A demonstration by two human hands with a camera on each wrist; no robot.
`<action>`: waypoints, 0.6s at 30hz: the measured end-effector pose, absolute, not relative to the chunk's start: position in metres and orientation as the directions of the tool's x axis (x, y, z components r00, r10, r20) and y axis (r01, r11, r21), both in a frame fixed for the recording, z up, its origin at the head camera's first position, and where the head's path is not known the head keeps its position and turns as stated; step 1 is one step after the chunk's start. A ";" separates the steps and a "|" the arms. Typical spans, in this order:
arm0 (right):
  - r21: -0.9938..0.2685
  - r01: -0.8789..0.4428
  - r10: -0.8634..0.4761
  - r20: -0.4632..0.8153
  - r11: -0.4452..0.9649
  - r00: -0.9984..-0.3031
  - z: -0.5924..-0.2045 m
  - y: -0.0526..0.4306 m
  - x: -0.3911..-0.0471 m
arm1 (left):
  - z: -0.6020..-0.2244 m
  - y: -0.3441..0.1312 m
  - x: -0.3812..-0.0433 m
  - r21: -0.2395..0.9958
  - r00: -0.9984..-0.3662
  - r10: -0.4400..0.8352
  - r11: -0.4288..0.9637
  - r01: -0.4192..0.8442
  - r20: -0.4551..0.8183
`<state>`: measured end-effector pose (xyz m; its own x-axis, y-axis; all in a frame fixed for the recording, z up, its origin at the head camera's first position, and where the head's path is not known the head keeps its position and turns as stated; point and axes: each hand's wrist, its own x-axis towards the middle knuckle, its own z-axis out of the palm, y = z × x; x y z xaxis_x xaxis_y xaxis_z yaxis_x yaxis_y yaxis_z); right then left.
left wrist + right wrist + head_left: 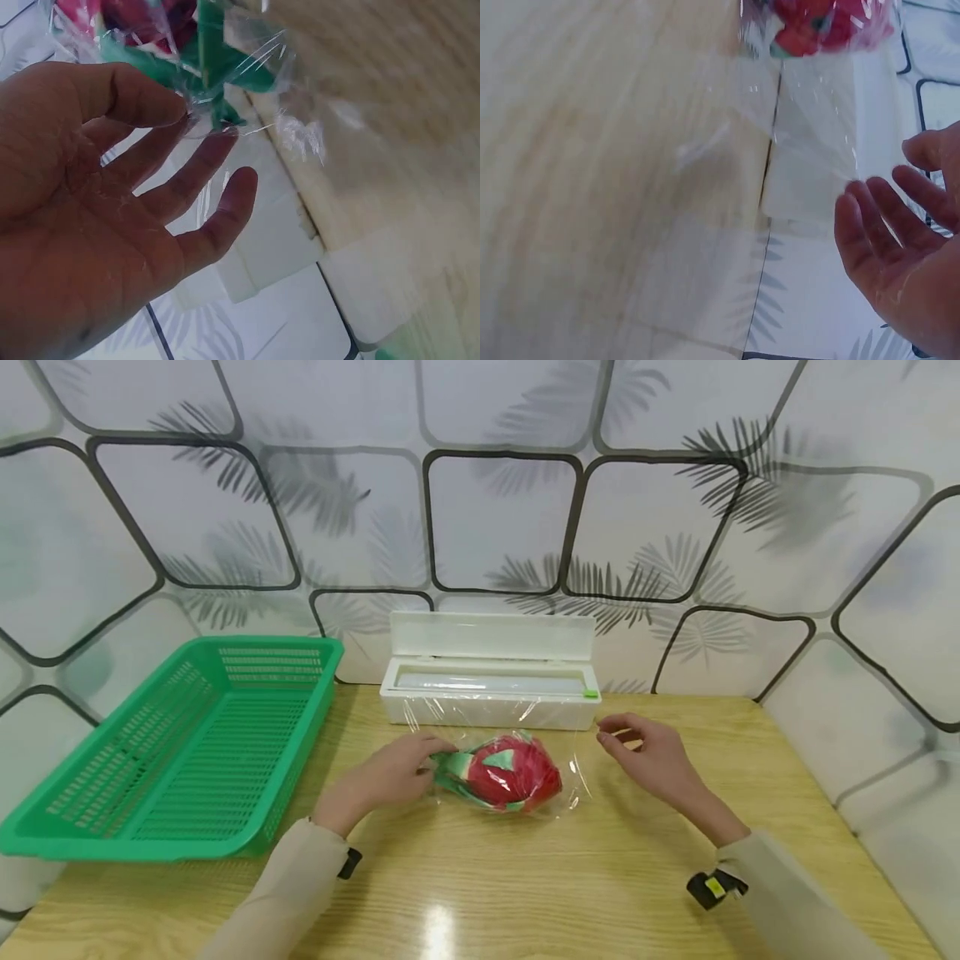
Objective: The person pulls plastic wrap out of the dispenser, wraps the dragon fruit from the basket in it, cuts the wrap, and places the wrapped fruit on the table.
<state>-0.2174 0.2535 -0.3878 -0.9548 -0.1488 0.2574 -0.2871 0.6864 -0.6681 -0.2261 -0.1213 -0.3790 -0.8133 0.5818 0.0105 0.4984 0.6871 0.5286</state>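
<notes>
A red dragon fruit (510, 772) with green scales lies on its side on the table, with clear cling film (573, 785) around it and spreading past its right end. My left hand (401, 768) is at the fruit's green tip, thumb and fingertips pinching the film there, as the left wrist view shows. To the right, my right hand (648, 756) hovers near the film's edge with loosely bent fingers, the thumb apart from them. Behind the fruit stands a white cling film dispenser (491, 710), lid up, a roll inside and a green slider (591, 694) at its right end.
A green plastic basket (300, 760) with slatted sides stands on the left of the wooden table (540, 893). Patterned wall covering (502, 527) rises right behind the dispenser and along both sides.
</notes>
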 end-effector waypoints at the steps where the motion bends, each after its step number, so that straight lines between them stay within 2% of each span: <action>1: -0.656 -0.284 -0.128 0.276 0.699 -0.953 -0.388 0.254 -0.223 | -0.381 -0.120 -0.227 0.521 -0.810 0.586 0.693 0.498 -0.005; 4: -0.640 -0.265 -0.100 0.282 0.721 -0.954 -0.389 0.255 -0.240 | -0.384 -0.118 -0.228 0.528 -0.818 0.573 0.707 0.471 -0.038; 10: -0.641 -0.204 -0.130 0.162 0.740 -0.978 -0.399 0.253 -0.272 | -0.383 -0.122 -0.232 0.538 -0.818 0.575 0.697 0.475 -0.022; 18: -0.626 -0.221 -0.191 0.115 0.748 -0.975 -0.410 0.259 -0.293 | -0.342 -0.112 -0.251 0.540 -0.819 0.567 0.662 0.519 0.092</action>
